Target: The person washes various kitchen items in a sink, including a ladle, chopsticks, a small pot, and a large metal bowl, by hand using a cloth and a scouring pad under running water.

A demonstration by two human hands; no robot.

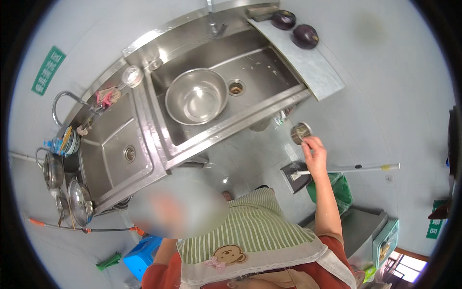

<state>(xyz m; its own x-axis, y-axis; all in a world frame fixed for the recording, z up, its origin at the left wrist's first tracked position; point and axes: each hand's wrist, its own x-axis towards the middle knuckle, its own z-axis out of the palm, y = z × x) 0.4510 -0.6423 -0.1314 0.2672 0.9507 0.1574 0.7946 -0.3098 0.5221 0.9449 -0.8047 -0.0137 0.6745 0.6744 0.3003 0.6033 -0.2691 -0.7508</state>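
Note:
My right hand (pixel 314 156) holds a small round metal strainer (pixel 301 133) by its rim, with dark bits in it, out over the floor to the right of the sink. My left hand (pixel 166 209) lies under a blurred patch at the lower left, so its fingers and anything in it cannot be made out. A large stainless steel bowl (pixel 197 96) rests in the right sink basin (pixel 252 72), beside an uncovered drain (pixel 236 87). Small pale scraps lie on the basin's floor.
Two eggplants (pixel 305 36) lie on a pale board (pixel 306 65) at the sink's right end. A long-handled dustpan (pixel 296 177) and a green bin (pixel 332 191) stand below my right hand. Left are a second basin (pixel 119 141), stacked bowls (pixel 70 142), pot lids (pixel 80 202) and a blue bin (pixel 142 254).

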